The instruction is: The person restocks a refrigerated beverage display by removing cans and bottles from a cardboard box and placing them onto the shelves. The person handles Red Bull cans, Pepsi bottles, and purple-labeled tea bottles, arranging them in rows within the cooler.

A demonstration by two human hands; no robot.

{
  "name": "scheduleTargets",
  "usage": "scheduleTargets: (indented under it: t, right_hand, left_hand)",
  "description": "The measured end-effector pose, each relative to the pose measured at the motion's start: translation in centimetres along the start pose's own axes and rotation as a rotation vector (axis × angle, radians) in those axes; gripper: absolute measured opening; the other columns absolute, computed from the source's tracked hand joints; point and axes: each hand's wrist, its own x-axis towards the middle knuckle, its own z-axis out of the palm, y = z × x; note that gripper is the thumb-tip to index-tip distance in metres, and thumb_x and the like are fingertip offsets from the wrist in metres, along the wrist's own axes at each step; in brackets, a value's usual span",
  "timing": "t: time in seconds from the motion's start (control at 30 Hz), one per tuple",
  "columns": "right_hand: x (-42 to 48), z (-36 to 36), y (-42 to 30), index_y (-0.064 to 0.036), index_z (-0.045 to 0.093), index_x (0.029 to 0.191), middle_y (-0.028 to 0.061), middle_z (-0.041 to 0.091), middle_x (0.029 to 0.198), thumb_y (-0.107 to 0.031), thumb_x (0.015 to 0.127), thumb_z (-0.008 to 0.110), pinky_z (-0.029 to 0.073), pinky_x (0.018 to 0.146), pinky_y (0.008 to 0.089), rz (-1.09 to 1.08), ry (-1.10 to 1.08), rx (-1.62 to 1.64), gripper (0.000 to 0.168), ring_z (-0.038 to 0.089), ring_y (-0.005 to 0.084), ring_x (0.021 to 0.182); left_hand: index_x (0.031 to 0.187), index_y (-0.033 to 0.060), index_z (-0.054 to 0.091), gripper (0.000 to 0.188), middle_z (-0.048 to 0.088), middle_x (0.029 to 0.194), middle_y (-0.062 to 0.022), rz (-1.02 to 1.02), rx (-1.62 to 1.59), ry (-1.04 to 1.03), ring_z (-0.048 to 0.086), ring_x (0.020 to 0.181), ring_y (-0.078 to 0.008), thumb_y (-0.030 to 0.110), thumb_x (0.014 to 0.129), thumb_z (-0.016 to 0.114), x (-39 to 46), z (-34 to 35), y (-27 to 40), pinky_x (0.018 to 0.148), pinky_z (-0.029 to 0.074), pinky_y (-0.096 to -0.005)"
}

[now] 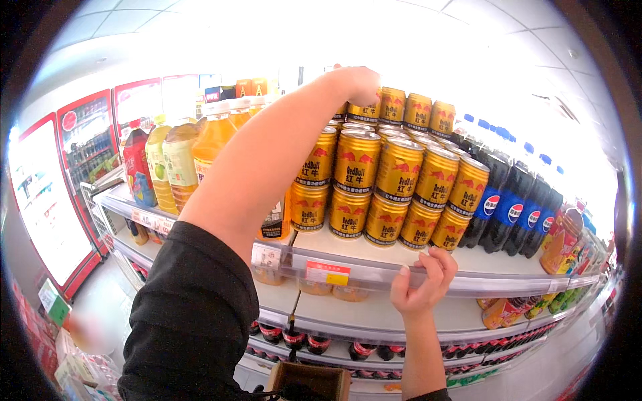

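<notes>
My left arm reaches up across the view. My left hand (362, 86) is at the top of a gold Red Bull can (363, 111) in the raised back rows; its fingers are partly hidden and washed out by glare, so its grip is unclear. Lower down, my right hand (425, 280) is at the shelf's front edge with nothing in it, thumb and fingers apart. Its fingertips are just below a front Red Bull can (447, 231). The front cans (355, 159) stand upright, stacked two high, on the white shelf (321, 245).
Juice bottles (173, 155) stand left of the cans, Pepsi bottles (494, 200) to the right. A clear price rail (371, 276) edges the shelf. Lower shelves hold dark bottles with red labels (318, 344). An open cardboard box (308, 378) is below. Lit drinks fridges (85, 145) stand far left.
</notes>
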Motion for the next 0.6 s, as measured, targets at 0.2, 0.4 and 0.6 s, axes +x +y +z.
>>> scheduleTargets:
  t: [0.2,0.4,0.6]
  right_hand:
    - [0.0,0.2,-0.2,0.000,0.053,0.110,0.0207,0.050,0.112,-0.007,0.076,0.063,0.047,0.064,0.0307,0.003,-0.008,0.010,0.036,0.052,0.0207,0.073]
    - [-0.7,0.3,-0.1,-0.002,0.058,0.102,0.0204,0.055,0.104,-0.014,0.072,0.066,0.050,0.078,0.0414,0.103,0.003,0.010,0.033,0.058,0.0334,0.092]
    - [0.2,0.1,-0.3,0.001,0.054,0.109,0.0197,0.052,0.110,-0.005,0.076,0.062,0.047,0.062,0.0305,0.010,-0.022,-0.004,0.035,0.052,0.0207,0.073]
  left_hand:
    - [0.130,0.0026,0.049,0.048,0.062,0.123,-0.0170,0.033,-0.026,0.106,0.059,0.114,-0.0309,0.028,0.092,0.064,1.0,1.3,-1.4,0.098,0.047,-0.0441]
    - [0.127,0.0024,0.050,0.050,0.063,0.120,-0.0175,0.051,-0.043,0.144,0.059,0.113,-0.0316,0.026,0.089,0.069,-0.2,0.4,-1.4,0.097,0.047,-0.0441]
    - [0.127,0.0024,0.049,0.050,0.063,0.120,-0.0178,0.069,-0.042,0.138,0.060,0.112,-0.0315,0.025,0.088,0.070,0.4,0.7,-1.8,0.096,0.048,-0.0443]
